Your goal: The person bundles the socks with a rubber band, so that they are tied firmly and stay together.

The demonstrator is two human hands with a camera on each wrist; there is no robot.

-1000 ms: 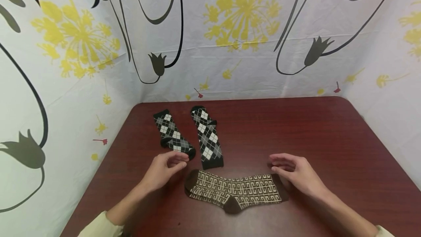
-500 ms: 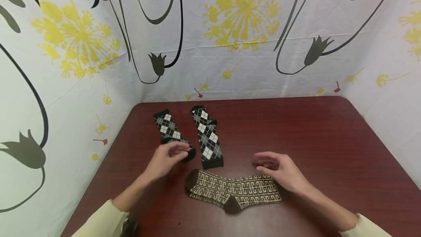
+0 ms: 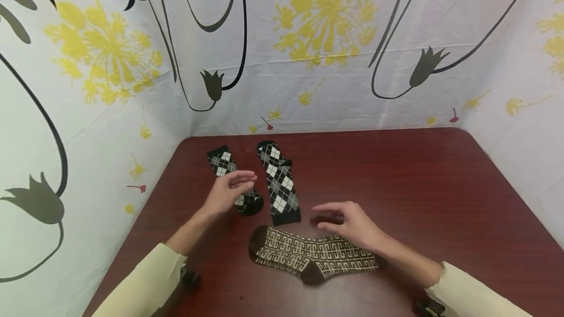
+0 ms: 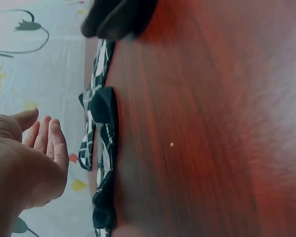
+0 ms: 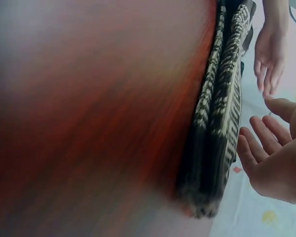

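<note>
My left hand [image 3: 224,191] hovers over an argyle sock [image 3: 222,161] in black, grey and white, hiding its middle. In the left wrist view this hand [image 4: 31,163] has relaxed fingers and holds nothing. A second argyle sock [image 3: 280,187] lies just to the right, its dark cuff toward me. Nearer to me, a pair of brown socks [image 3: 308,258] with a cream key pattern lies sideways, one on top of the other. Above their cuff end is my right hand [image 3: 352,223], fingers extended leftward. The right wrist view shows that hand [image 5: 276,158] without anything in it, beside the stacked brown socks [image 5: 219,113].
All the socks lie on a dark red wooden table [image 3: 396,175] with rounded far corners. A white cloth [image 3: 282,97] with yellow flowers and grey tulips hangs around its back and sides.
My left hand has moved forward, from the toe of the left argyle sock to over its middle. My right hand has moved left, from beside the brown socks' cuffs to above them.
</note>
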